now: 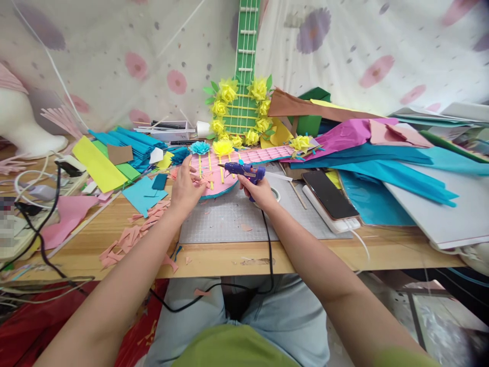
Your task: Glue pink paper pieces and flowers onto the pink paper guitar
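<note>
Fingers of the right hand point(256, 190) are wrapping around a purple glue gun point(252, 174), and its tip is pointing toward the left hand point(184, 189). Those left fingers are resting a bit apart on a pink guitar point(228, 182) — whether they are pinching anything, nobody can tell. A blue flower point(200, 148) and a yellow flower point(222, 148) are sitting just past them — pink scraps point(130, 238) are lying behind.

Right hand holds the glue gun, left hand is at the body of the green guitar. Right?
Not quite: the left hand is at the body of the pink guitar, not the green guitar, which stands upright behind it. The head view shows this. The right hand does hold the glue gun.
</note>
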`<move>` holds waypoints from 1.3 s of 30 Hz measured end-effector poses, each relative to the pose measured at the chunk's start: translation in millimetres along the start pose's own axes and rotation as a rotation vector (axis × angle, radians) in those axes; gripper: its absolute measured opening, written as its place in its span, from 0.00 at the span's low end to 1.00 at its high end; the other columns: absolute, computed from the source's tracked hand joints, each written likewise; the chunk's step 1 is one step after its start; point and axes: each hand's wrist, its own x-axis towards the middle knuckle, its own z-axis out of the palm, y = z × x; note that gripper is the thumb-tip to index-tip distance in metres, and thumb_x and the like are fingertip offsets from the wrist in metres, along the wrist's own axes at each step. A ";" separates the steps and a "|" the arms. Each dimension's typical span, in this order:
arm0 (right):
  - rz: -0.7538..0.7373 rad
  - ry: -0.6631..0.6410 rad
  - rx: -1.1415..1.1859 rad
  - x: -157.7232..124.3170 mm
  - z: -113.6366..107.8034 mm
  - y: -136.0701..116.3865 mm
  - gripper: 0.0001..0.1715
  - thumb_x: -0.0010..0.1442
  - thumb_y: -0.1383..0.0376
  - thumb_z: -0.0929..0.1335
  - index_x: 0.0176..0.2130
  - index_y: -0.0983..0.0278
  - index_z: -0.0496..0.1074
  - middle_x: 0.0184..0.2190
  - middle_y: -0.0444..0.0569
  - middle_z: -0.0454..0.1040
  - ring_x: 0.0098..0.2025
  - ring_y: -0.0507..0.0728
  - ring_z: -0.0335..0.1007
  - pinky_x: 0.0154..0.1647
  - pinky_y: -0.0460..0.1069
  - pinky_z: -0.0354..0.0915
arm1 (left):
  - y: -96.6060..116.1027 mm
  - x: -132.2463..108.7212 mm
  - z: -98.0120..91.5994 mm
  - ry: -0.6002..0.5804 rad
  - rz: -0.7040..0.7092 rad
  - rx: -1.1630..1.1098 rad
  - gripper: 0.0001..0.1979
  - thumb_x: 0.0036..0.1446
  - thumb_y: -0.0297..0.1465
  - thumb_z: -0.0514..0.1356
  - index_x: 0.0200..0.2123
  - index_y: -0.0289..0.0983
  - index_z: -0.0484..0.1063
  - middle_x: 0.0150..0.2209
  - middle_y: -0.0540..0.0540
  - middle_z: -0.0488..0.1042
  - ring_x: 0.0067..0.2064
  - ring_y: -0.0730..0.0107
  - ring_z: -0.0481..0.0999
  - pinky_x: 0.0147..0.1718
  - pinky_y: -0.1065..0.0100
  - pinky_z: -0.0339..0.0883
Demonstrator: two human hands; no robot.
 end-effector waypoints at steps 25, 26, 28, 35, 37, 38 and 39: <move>0.103 0.217 0.205 5.4 -3.7 -9.5 0.29 0.43 0.41 0.71 0.20 0.63 0.66 0.17 0.43 0.69 0.15 0.46 0.56 0.15 0.44 0.55 | 35.4 8.7 16.7 -0.098 -0.022 0.211 0.32 0.47 0.19 0.57 0.56 0.43 0.60 0.42 0.44 0.75 0.40 0.60 0.76 0.37 0.62 0.68; 0.103 0.215 0.199 5.3 -3.7 -9.1 0.29 0.43 0.41 0.71 0.21 0.63 0.66 0.17 0.43 0.68 0.15 0.46 0.56 0.15 0.44 0.55 | 35.9 8.4 15.5 -0.097 -0.034 0.209 0.31 0.48 0.19 0.57 0.56 0.42 0.60 0.42 0.44 0.75 0.41 0.60 0.76 0.37 0.63 0.68; 0.106 0.208 0.178 5.5 -4.1 -7.3 0.28 0.46 0.42 0.70 0.21 0.63 0.66 0.16 0.42 0.67 0.15 0.46 0.56 0.15 0.44 0.55 | 36.2 7.8 11.9 -0.089 -0.066 0.188 0.30 0.49 0.19 0.57 0.56 0.42 0.60 0.41 0.45 0.75 0.41 0.61 0.76 0.37 0.64 0.68; 0.098 0.194 0.156 5.5 -3.1 -5.6 0.26 0.47 0.43 0.69 0.21 0.63 0.66 0.17 0.42 0.67 0.15 0.46 0.56 0.16 0.44 0.55 | 24.0 8.3 0.0 0.067 -0.186 -0.094 0.34 0.44 0.20 0.62 0.55 0.42 0.56 0.39 0.49 0.74 0.32 0.73 0.77 0.34 0.69 0.69; 0.095 0.190 0.156 4.3 -2.0 -7.0 0.26 0.46 0.43 0.70 0.21 0.63 0.66 0.17 0.43 0.68 0.15 0.46 0.56 0.16 0.44 0.55 | 18.8 7.5 1.0 0.113 -0.217 -0.181 0.35 0.43 0.19 0.62 0.54 0.41 0.56 0.38 0.50 0.73 0.31 0.75 0.77 0.34 0.71 0.70; 0.094 0.186 0.150 3.6 -1.6 -7.5 0.26 0.46 0.43 0.70 0.21 0.63 0.66 0.17 0.43 0.67 0.15 0.46 0.56 0.16 0.44 0.55 | 16.5 6.6 2.5 0.135 -0.228 -0.223 0.35 0.43 0.19 0.62 0.54 0.41 0.55 0.38 0.50 0.73 0.31 0.75 0.77 0.34 0.71 0.70; 0.091 0.179 0.141 3.0 -1.2 -7.8 0.26 0.46 0.43 0.70 0.21 0.63 0.66 0.17 0.43 0.67 0.15 0.46 0.56 0.16 0.44 0.54 | 14.4 5.4 4.5 0.156 -0.236 -0.262 0.35 0.43 0.19 0.62 0.54 0.41 0.55 0.38 0.50 0.72 0.31 0.76 0.77 0.35 0.71 0.71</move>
